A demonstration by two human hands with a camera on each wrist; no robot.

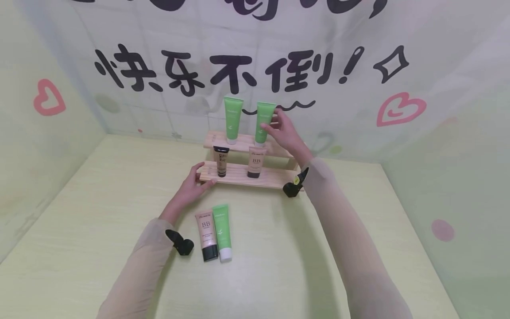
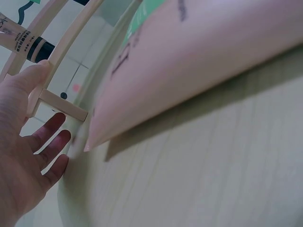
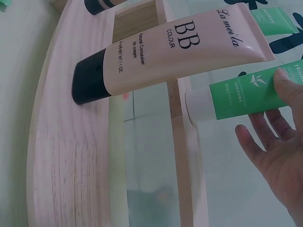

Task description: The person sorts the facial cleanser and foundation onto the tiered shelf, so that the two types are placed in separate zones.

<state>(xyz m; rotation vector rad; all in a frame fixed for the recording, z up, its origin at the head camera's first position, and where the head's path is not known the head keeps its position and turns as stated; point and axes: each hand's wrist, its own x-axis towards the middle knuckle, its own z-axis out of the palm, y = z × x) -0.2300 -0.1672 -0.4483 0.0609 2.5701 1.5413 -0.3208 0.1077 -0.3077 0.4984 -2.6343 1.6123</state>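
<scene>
My right hand pinches a green squeeze tube between thumb and fingers; the tube stands on its white cap on the upper shelf of a wooden rack. My left hand holds the left end of the lower shelf, thumb along its front edge. Another green tube is upright on the upper shelf, to the left. Below, the lower shelf bears a small dark-capped tube and a pink BB cream tube, both upright. In the right wrist view the held tube's white cap meets the shelf.
On the pale tabletop in front of the rack lie a pink BB cream tube and a green tube, side by side. Behind the rack rises a printed backdrop. Side panels flank the table.
</scene>
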